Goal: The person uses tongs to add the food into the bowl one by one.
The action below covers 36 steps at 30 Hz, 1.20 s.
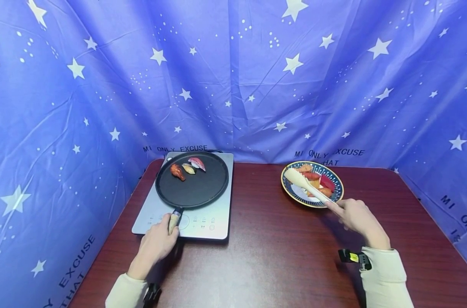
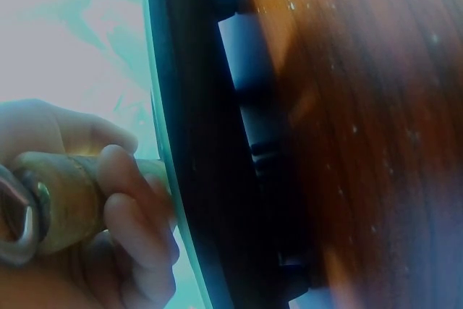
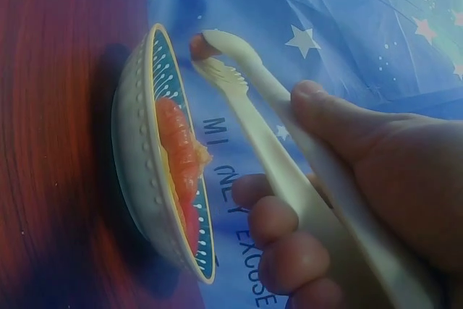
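My left hand [image 1: 158, 241] grips the handle [image 2: 69, 197] of a round black frying pan [image 1: 196, 190]. A roasted drumstick-like piece [image 1: 177, 172], a small yellowish piece [image 1: 188, 168] and a red-and-white sushi-like piece [image 1: 197, 163] lie in the pan. My right hand [image 1: 358, 218] holds cream-coloured tongs [image 1: 309, 187] over a patterned plate [image 1: 285, 191]. In the right wrist view, the tongs' tips pinch a small reddish-brown piece [image 3: 202, 47] above the plate; its kind cannot be made out. A sausage-like piece [image 3: 177, 135] and other food lie on the plate.
The pan sits on a silver induction cooker [image 1: 218, 214] at the left of the dark red wooden table [image 1: 264, 256]. A blue star-patterned curtain [image 1: 248, 85] encloses the back and sides. Wrist cameras [image 1: 354, 257] are strapped to both arms.
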Tool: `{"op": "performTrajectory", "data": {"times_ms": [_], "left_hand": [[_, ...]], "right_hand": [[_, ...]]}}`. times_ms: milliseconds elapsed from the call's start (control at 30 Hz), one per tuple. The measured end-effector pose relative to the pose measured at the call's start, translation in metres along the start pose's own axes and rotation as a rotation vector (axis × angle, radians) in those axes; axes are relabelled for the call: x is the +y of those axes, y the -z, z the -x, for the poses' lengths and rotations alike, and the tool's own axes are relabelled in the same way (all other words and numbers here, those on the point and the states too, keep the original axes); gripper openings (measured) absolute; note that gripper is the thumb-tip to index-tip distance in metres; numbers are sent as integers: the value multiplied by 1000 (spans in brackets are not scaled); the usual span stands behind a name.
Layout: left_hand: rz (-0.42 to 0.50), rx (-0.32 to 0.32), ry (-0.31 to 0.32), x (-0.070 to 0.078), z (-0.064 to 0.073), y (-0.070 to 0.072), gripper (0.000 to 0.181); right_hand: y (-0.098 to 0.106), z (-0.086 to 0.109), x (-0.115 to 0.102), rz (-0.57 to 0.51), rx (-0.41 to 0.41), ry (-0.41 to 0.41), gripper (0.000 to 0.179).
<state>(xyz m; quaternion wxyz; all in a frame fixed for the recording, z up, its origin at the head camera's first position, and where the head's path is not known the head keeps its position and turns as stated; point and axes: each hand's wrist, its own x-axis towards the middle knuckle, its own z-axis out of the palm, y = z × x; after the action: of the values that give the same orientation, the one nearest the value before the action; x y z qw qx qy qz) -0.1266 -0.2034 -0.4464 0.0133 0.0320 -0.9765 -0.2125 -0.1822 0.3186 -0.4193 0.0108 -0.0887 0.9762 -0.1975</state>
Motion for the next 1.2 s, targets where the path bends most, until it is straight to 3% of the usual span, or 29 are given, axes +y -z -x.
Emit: {"op": "performTrajectory", "data": {"times_ms": [400, 800, 1200], "left_hand": [[9, -4, 4, 2, 1, 0, 46], [7, -2, 3, 1, 1, -1, 46], [8, 0, 0, 0, 1, 0, 48]], "right_hand": [[5, -1, -3, -10, 36, -35, 47], [7, -2, -12, 14, 82, 39, 44], [9, -11, -37, 39, 118, 101, 40]]}}
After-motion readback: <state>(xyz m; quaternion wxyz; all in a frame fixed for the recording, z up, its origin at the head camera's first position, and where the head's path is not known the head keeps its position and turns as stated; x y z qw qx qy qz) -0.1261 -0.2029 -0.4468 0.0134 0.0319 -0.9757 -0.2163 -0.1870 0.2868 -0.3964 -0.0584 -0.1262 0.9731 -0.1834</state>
